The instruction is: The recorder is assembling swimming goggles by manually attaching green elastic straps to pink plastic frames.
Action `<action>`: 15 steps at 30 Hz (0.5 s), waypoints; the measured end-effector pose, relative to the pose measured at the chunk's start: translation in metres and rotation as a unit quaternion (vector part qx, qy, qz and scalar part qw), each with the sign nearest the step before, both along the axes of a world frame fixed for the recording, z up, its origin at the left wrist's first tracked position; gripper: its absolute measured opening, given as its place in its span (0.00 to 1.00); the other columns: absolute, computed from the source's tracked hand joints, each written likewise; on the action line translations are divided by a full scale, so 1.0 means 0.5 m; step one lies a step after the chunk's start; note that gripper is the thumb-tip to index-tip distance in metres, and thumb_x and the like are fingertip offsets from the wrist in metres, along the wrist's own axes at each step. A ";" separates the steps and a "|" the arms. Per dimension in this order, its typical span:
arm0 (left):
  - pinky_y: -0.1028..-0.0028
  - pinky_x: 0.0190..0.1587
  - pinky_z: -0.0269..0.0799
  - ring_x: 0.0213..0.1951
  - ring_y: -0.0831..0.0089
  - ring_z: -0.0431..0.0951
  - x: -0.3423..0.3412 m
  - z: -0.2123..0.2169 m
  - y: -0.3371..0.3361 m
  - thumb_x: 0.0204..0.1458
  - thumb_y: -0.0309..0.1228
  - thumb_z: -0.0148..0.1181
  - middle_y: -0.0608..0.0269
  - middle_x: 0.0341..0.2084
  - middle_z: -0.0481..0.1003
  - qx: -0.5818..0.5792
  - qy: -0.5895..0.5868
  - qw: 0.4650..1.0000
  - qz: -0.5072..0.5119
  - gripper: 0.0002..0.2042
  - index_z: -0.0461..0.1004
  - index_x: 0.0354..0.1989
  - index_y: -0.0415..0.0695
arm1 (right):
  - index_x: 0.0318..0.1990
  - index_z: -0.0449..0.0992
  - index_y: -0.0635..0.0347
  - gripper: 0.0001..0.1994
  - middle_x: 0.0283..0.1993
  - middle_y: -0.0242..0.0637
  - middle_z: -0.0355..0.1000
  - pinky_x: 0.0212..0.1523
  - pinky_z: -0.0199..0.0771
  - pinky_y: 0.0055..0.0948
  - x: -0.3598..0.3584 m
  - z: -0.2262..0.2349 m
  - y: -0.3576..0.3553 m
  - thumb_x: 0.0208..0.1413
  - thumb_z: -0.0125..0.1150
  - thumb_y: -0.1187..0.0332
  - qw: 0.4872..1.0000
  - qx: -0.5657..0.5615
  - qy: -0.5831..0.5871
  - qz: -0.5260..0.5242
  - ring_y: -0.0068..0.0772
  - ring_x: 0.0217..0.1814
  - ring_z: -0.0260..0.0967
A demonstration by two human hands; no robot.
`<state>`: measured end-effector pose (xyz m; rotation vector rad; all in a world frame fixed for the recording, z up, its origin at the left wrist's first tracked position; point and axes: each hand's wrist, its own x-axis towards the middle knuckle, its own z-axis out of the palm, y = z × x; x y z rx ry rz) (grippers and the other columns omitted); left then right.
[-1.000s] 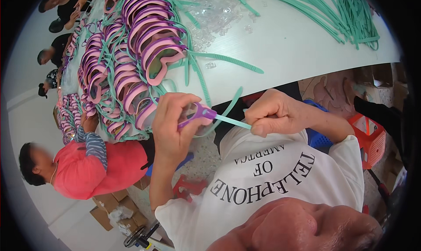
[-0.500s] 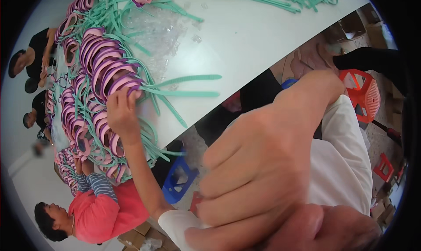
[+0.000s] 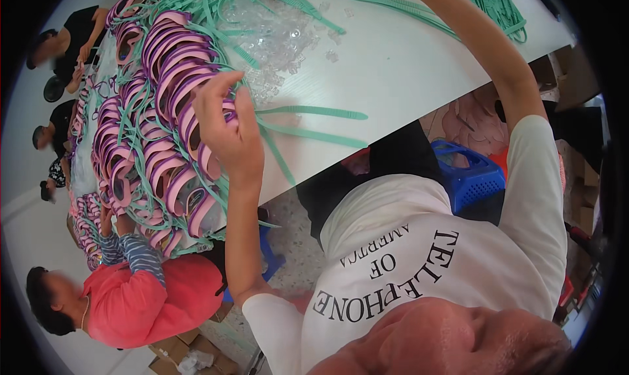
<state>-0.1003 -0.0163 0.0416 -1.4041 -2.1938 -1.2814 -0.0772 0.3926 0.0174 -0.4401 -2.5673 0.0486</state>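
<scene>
My left hand (image 3: 229,129) is at the near end of a long row of curved pink-and-purple goggles (image 3: 180,67). Its thumb and forefinger stand apart, and part of a pink-and-purple rim shows between them. The other fingers are partly hidden. Teal straps (image 3: 314,113) fan out from this end of the row, across the white table (image 3: 386,80). My right forearm (image 3: 488,44) stretches over the table's right part, and the hand is past the top edge of the view.
Small clear plastic pieces (image 3: 275,44) lie heaped beside the row. A bundle of loose teal straps (image 3: 488,8) is at the far right. More goggles (image 3: 114,152) cover the table's left side. A person in a coral top (image 3: 157,296) works at lower left. A blue stool (image 3: 468,175) stands beside me.
My right hand has gone from close before the camera to beyond the top edge, its forearm now over the table. My left hand's thumb and forefinger have spread. The view has shifted slightly.
</scene>
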 end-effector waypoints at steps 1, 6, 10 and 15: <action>0.70 0.47 0.72 0.43 0.70 0.77 -0.008 -0.002 0.013 0.60 0.25 0.60 0.59 0.44 0.78 -0.002 0.000 1.000 0.005 0.10 0.79 0.48 0.39 | 0.37 0.84 0.61 0.11 0.36 0.51 0.80 0.40 0.78 0.46 -0.019 0.005 0.006 0.53 0.63 0.64 0.996 0.000 -0.083 -0.032 0.50 0.37 0.80; 0.65 0.53 0.69 0.48 0.64 0.75 -0.021 0.019 0.081 0.57 0.25 0.62 0.61 0.47 0.79 0.026 0.016 0.999 -0.030 0.10 0.80 0.47 0.43 | 0.31 0.83 0.64 0.11 0.34 0.50 0.80 0.40 0.77 0.49 -0.030 0.071 0.004 0.50 0.64 0.64 0.987 0.039 -0.152 -0.036 0.53 0.38 0.80; 0.66 0.49 0.73 0.49 0.62 0.76 -0.027 0.065 0.150 0.58 0.29 0.64 0.56 0.49 0.77 0.062 0.236 0.970 -0.018 0.16 0.75 0.53 0.40 | 0.29 0.83 0.65 0.12 0.30 0.50 0.79 0.36 0.78 0.48 -0.001 0.181 -0.133 0.46 0.66 0.63 0.981 0.168 0.051 0.081 0.53 0.35 0.80; 0.59 0.63 0.67 0.60 0.48 0.71 -0.019 0.087 0.225 0.49 0.24 0.71 0.47 0.59 0.72 0.215 -0.100 0.956 -0.174 0.32 0.68 0.65 0.40 | 0.27 0.84 0.65 0.13 0.28 0.51 0.79 0.34 0.77 0.47 0.001 0.281 -0.237 0.44 0.66 0.61 0.992 -0.007 -0.119 0.047 0.52 0.33 0.79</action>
